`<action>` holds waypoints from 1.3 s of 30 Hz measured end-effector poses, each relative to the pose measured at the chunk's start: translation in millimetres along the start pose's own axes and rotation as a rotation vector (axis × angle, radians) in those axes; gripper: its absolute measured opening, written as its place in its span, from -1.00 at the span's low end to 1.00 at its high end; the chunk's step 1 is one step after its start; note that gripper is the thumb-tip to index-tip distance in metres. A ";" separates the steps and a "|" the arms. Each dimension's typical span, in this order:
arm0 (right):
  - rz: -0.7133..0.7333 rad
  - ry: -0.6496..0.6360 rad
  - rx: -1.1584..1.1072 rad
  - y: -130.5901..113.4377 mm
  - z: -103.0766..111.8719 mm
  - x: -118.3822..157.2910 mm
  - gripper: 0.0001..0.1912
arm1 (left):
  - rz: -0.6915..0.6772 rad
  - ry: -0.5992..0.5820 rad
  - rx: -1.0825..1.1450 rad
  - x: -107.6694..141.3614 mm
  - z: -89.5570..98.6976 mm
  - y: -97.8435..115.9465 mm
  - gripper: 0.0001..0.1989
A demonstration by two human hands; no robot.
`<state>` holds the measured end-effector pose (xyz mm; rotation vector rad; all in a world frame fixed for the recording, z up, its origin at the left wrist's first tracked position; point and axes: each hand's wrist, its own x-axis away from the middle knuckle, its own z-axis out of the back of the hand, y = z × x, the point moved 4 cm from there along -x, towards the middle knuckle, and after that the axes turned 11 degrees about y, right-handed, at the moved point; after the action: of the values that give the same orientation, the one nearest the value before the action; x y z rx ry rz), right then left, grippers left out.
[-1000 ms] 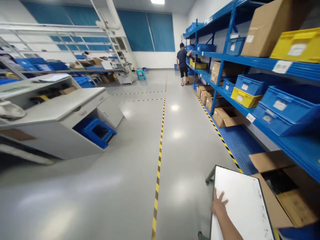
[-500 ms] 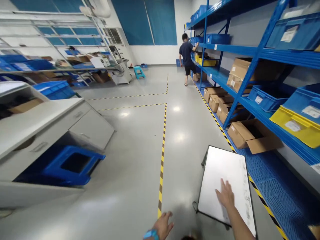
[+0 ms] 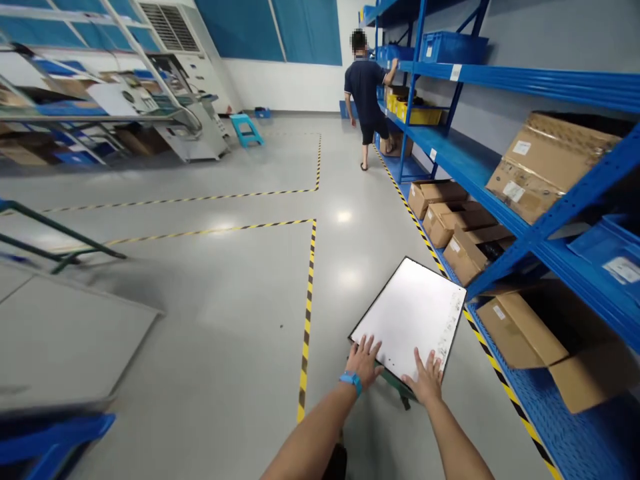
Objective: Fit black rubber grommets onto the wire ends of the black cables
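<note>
Head view: a cart (image 3: 415,307) with a flat white worktop stands on the grey floor (image 3: 215,373), between a striped tape line (image 3: 307,320) and the blue rack (image 3: 500,220). The left hand (image 3: 363,363), a blue band (image 3: 351,381) on its wrist, lies at the near edge of the worktop close to its near left corner, fingers spread on the white surface. The right hand (image 3: 427,381) lies along the same edge toward the near right corner, fingers also spread. Neither hand is clenched; whether the thumbs press against the rim I cannot tell. Dark smudges (image 3: 450,320) run along the worktop's right edge. An open cardboard box (image 3: 525,327) sits at the front edge of the rack's lowest level, beyond the cart's right side. Near the rack's far end a person (image 3: 367,93) in dark clothes has one arm raised to a shelf
</note>
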<state>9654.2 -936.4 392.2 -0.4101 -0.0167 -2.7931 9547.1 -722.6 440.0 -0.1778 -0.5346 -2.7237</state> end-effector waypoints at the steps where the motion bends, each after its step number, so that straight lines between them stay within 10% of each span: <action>1: 0.009 -0.007 -0.011 -26.2 12.8 -33.3 -0.04 | 0.003 0.003 -0.020 -39.9 15.3 -21.6 -0.19; 9: 0.013 -0.014 -0.076 -216.0 104.9 -287.9 -0.01 | 0.032 -0.074 -0.153 -317.7 124.8 -171.0 -0.13; 21: 0.140 -0.056 -0.130 -416.3 233.8 -642.2 0.04 | 0.188 -0.078 -0.216 -648.0 278.1 -312.0 0.09; 32: 0.338 -0.141 -0.221 -584.7 329.1 -885.5 0.08 | 0.330 0.024 -0.309 -846.8 376.3 -422.1 0.09; 39: 0.509 -0.242 -0.320 -684.7 373.3 -979.1 0.01 | 0.510 0.016 -0.294 -942.0 444.8 -499.3 -0.23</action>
<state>10434.4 36.8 497.3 -0.7140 0.4238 -2.2309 10260.7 183.9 500.7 -0.3185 -0.0613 -2.2830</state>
